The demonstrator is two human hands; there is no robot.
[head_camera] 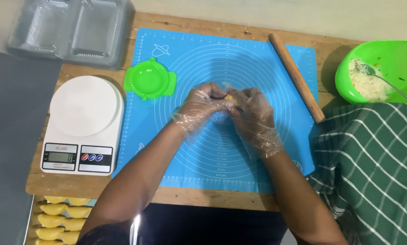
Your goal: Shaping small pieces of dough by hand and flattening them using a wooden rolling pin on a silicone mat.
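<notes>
**Small yellow dough piece pinched between both gloved hands over the middle of the mat**

The dough piece (230,97) shows only as a small yellow patch, caught between the fingertips of the two hands. Most of it is hidden, so its shape and long axis cannot be told. It sits above the centre of the blue silicone mat (276,59), inside the printed rings, roughly midway between the mat's left and right edges and a little nearer its far edge than its near one.

The left hand (202,105) comes in from the left and the right hand (254,119) from the right; both wear thin clear plastic gloves. The fingers of each are curled inward and meet at the dough, pinching it from opposite sides, so neither hand is clearly the nearer: the piece lies right at the seam where they touch.

At the mat's left edge, towards the far corner, a green hinged dumpling press (148,81) lies open, near the left hand but apart from it. A wooden rolling pin (297,77) lies slantwise along the mat's right edge. Left of the mat a white kitchen scale (83,124) stands on the wooden table (192,196), with clear plastic containers (72,29) beyond it. At the table's far right corner a green bowl (394,56) holds a pale filling (366,84) and a spoon (391,84). A green checked cloth (371,172) covers the near right side. Below the near left corner, yellow folded pastries (60,218) lie in rows.
</notes>
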